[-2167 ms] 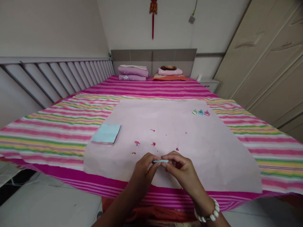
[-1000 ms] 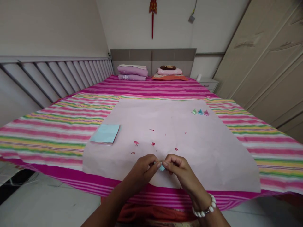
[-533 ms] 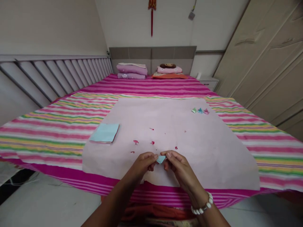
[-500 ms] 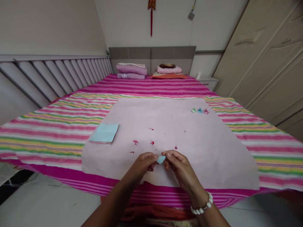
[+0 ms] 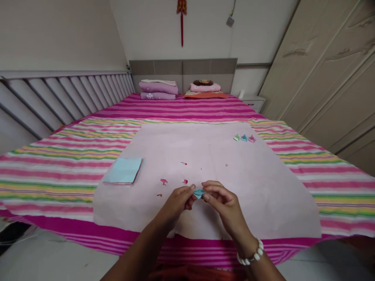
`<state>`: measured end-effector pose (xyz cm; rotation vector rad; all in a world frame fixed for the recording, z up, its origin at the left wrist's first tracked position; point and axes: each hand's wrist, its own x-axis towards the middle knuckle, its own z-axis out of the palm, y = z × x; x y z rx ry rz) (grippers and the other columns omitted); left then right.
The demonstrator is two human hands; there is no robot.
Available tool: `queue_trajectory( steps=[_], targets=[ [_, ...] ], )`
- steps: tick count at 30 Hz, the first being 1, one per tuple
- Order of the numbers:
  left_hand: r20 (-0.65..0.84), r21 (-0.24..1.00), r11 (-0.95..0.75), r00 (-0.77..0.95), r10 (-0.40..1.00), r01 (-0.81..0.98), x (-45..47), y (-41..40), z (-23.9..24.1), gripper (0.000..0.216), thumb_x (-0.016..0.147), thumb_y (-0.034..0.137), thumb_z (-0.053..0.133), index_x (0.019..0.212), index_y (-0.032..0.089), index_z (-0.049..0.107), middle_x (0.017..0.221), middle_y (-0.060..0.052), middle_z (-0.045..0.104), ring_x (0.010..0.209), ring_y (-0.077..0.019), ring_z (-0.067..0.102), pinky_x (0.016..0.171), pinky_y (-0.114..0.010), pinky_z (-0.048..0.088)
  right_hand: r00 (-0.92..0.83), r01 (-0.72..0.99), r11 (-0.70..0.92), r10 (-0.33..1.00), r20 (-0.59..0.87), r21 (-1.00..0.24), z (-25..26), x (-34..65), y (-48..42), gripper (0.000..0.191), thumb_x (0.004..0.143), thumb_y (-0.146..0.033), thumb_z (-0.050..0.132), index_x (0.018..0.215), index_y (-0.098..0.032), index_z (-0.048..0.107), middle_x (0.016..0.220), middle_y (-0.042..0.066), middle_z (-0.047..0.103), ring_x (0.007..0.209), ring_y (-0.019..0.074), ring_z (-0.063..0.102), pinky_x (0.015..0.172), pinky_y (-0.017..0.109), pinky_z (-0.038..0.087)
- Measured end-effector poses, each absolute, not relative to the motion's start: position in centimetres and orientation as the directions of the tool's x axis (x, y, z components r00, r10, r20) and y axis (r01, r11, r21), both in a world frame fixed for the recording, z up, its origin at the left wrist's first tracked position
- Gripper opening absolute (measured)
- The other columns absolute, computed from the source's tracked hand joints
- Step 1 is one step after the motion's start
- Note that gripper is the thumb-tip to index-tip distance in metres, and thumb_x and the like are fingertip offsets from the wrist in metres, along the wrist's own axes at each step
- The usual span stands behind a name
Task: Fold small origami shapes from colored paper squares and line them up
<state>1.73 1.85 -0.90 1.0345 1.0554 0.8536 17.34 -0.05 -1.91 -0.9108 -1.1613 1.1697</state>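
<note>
A small folded piece of blue paper [image 5: 199, 193] is held up between my two hands, above the near part of a pale pink sheet [image 5: 263, 195]. My left hand [image 5: 179, 200] pinches its left corner between thumb and fingers. On the other side, my right hand [image 5: 224, 205] grips the right corner with thumb and fingertips; a white bead bracelet circles that wrist. Fine folds in the paper are too small to make out. Red paper scraps [image 5: 163, 182] lie on the sheet just beyond my hands.
A stack of light blue square paper [image 5: 124, 170] lies on the sheet's left edge. Three small folded paper pieces [image 5: 244, 138], green, blue and pink, stand at the far right. The sheet covers a striped bed [image 5: 58, 168]; folded bedding [image 5: 158, 89] is at the head.
The blue paper has gone from a flat triangle-like shape to one with its top edge spread a little. My right fingers have lifted and shifted on it. The view has turned slightly right.
</note>
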Motion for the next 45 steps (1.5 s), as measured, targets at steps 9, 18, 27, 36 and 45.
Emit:
queue_trajectory(
  steps=[9,18,27,36,45],
  targets=[
    [-0.025,0.983,-0.005,0.165,0.986,0.181,2.7,3.8,-1.2,0.035,0.086,0.044,0.047,0.066,0.016,0.056,0.061,0.001,0.053,0.059,-0.0139,0.049,0.060,-0.028,0.038,0.022,-0.027,0.265,0.964,0.265,-0.964,-2.6,18.2,2.1,0.008,0.076,-0.029,0.071,0.078,-0.022,0.073,0.082,0.004,0.064,0.071,0.0174,0.059,0.064,0.031,0.047],
    [0.299,0.845,-0.408,0.329,0.896,0.345,2.8,6.3,-1.5,0.008,0.083,0.020,0.058,0.086,0.019,0.065,0.085,-0.003,0.063,0.078,-0.0155,0.058,0.072,-0.028,0.045,0.019,-0.019,0.235,0.972,0.234,-0.972,-3.8,18.8,4.5,0.017,0.078,-0.038,0.068,0.077,-0.021,0.071,0.082,0.004,0.061,0.065,0.0163,0.058,0.060,0.030,0.049],
    [0.186,0.894,-0.295,0.319,0.929,0.336,3.4,9.1,-3.3,0.008,0.080,0.021,0.057,0.075,0.018,0.061,0.073,0.001,0.058,0.067,-0.0137,0.052,0.063,-0.025,0.041,0.105,0.129,0.305,0.942,0.319,-0.944,-5.1,19.4,6.7,0.016,0.077,-0.038,0.068,0.072,-0.023,0.072,0.081,0.005,0.057,0.073,0.0190,0.053,0.061,0.031,0.043],
    [0.213,0.815,-0.375,0.374,0.902,0.441,3.5,10.2,-4.4,0.009,0.084,0.022,0.050,0.079,0.020,0.058,0.076,0.001,0.056,0.069,-0.0143,0.051,0.064,-0.026,0.040,0.055,0.156,0.296,0.950,0.308,-0.942,-6.2,19.3,8.1,0.015,0.081,-0.035,0.065,0.074,-0.023,0.071,0.075,0.004,0.057,0.072,0.0195,0.053,0.064,0.032,0.042],
    [0.160,0.791,-0.387,0.450,0.878,0.474,3.4,11.5,-6.1,0.011,0.083,0.018,0.046,0.079,0.021,0.055,0.079,0.001,0.053,0.072,-0.0157,0.049,0.069,-0.027,0.039,0.037,0.178,0.300,0.950,0.311,-0.937,-8.4,19.3,9.2,0.013,0.082,-0.029,0.062,0.073,-0.023,0.070,0.075,0.003,0.058,0.071,0.0193,0.054,0.065,0.031,0.043]
  ],
)
